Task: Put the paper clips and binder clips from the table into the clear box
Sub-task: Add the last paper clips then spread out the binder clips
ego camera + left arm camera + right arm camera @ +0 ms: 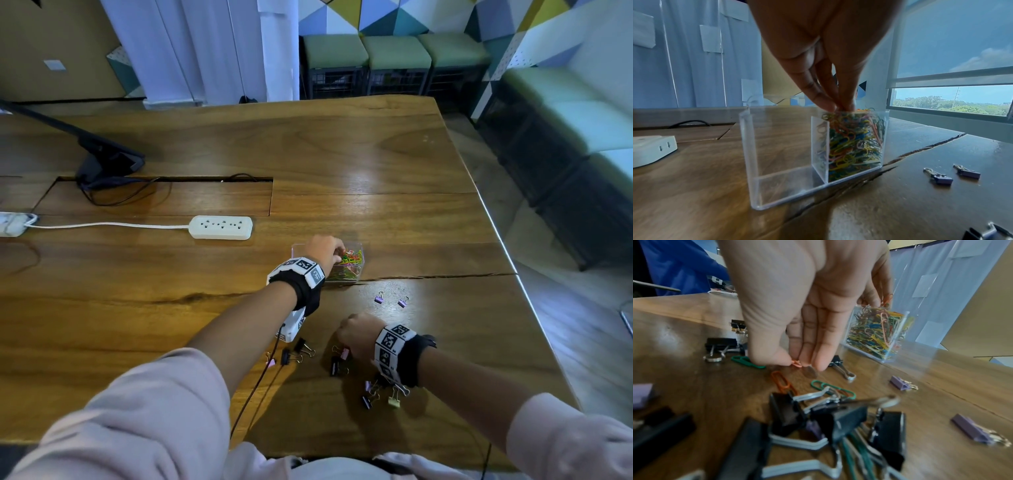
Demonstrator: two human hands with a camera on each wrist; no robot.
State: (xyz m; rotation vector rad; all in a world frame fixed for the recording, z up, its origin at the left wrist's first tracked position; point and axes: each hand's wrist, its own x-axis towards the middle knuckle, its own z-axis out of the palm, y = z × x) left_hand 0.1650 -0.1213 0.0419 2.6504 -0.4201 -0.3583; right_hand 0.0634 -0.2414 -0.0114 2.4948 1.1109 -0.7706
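The clear box point(361, 254) has two compartments; coloured paper clips point(855, 142) fill the right one, and the left one point(781, 154) holds nothing. My left hand point(835, 105) hovers over the full side and pinches an orange paper clip point(887, 299) at the top of the heap. Nearer me, my right hand point(797, 365) pinches a small orange paper clip point(796, 363) on the table. Loose green point(747, 361) and orange point(782, 382) paper clips lie around it. Black binder clips point(303, 347) and purple ones point(379, 297) are scattered on the wood.
A white power strip point(222, 227) lies left of the box, its cord running left. A black monitor stand point(109, 161) sits by a cable slot at the back left. A crack point(435, 275) runs across the table to its right edge point(507, 253).
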